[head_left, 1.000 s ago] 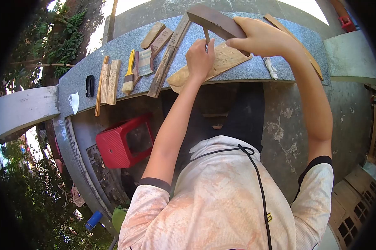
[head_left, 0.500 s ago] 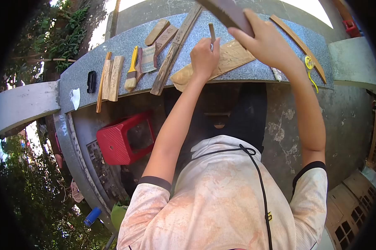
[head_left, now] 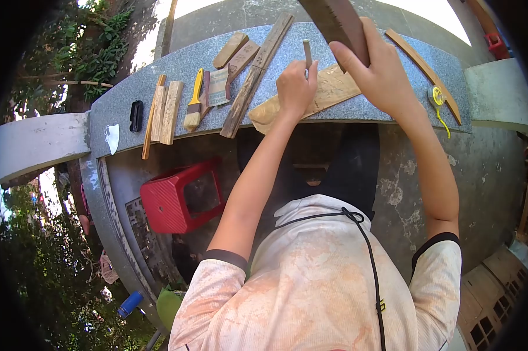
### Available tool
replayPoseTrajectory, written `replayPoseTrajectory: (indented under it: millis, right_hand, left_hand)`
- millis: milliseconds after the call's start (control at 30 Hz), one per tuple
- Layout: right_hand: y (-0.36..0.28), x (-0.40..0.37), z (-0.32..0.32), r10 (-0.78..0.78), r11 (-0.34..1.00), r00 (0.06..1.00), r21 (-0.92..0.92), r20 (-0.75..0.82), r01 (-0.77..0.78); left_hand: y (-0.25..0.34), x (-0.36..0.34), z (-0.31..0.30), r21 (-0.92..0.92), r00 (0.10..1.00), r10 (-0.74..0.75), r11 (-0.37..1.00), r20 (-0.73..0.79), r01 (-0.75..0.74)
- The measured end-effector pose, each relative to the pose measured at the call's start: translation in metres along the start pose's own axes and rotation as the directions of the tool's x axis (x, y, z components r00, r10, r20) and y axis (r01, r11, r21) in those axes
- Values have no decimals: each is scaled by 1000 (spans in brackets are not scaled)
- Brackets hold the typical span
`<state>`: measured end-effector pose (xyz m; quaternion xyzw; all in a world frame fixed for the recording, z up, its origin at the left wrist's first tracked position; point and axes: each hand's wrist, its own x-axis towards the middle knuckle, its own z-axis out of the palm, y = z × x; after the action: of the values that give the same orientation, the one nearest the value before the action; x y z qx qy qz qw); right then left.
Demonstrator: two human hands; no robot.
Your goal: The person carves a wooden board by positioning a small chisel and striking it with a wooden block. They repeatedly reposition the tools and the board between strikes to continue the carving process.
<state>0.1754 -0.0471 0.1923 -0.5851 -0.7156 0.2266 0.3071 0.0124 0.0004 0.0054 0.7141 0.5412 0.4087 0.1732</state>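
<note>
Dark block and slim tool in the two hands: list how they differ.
The dark block is broad and thick; the slim tool is narrow. The block runs out of frame; the slim tool's upper end shows. The right hand grips the block, the left hand the slim tool. Both are held.

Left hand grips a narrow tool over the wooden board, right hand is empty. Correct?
The right hand isn't empty: the head view shows it gripping a dark block. The left hand does grip a narrow tool over the wooden board.
</note>
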Motion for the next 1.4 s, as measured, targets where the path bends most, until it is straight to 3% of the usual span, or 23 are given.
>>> replayPoseTrajectory:
  millis: [67, 100, 200, 300, 400, 533, 600, 667, 733, 800, 833, 933, 1033, 1133, 1167, 1267, 1400]
  right_hand:
    - [9, 6, -6, 139, 976, 961, -194, 238, -93]
    - [5, 14, -9, 147, 909, 920, -415, 364, 19]
    - [-23, -3, -17, 31, 999, 999, -40, 33, -29]
    - [-2, 1, 10, 3, 996, 999, -93, -41, -7]
    - [7, 9, -2, 153, 967, 982, -220, 108, -126]
    - [0, 5, 6, -90, 994, 964, 45, -249, 104]
    - [16, 13, 4, -10, 994, 1000, -108, -2, 10]
    - [29, 18, -4, 106, 946, 956, -325, 275, -11]
    - [14, 19, -11, 85, 996, 989, -13, 118, -84]
    - [23, 13, 4, 73, 924, 997, 375, 28, -78]
    - [31, 14, 18, 73, 884, 997, 464, -40, -46]
    - [81, 24, 54, 134, 886, 984, 459, -114, -67]
    - [115, 21, 101, 253, 803, 942, 591, -219, -78]
    - [132, 15, 135, 203, 916, 809, 400, -552, 42]
    - [138, 10, 140, 322, 869, 807, 492, -494, -46]
    - [144, 12, 143, 413, 812, 767, 579, -491, -67]
    - [141, 13, 142, 395, 847, 750, 527, -530, -73]
  left_hand:
    - [1, 1, 1, 4, 1000, -2, 1000, -6, 2]
    - [3, 1, -1, 5, 1000, -6, 1000, -11, 6]
    - [3, 1, -2, 19, 999, -25, 1000, 23, 24]
    - [1, 0, -1, 16, 1000, 4, 1000, 9, -4]
    - [3, 0, -2, 7, 1000, 0, 1000, -8, 0]
    - [-1, -3, 0, 9, 1000, 0, 1000, -4, 0]
    - [-1, 0, 0, 25, 1000, 13, 1000, 4, -13]
    - [0, -1, -1, 29, 1000, 6, 1000, 5, -6]
    - [4, 3, -1, 0, 1000, -3, 1000, -1, 3]
    - [4, 0, -4, -42, 1000, -14, 999, 8, 15]
    - [3, -1, -4, -87, 1000, -22, 996, -8, 21]
    - [1, 3, -2, -196, 999, -22, 981, -30, 15]
    - [-5, 1, 0, -213, 1000, -14, 977, -10, 12]
    - [-4, 1, 0, -200, 1000, -10, 980, -14, 7]
    - [-4, 1, 1, -198, 1000, -3, 980, -18, -1]
    - [-5, 3, 1, -200, 998, 47, 978, -48, -56]
    - [-4, 3, 2, -205, 989, 117, 970, -91, -133]
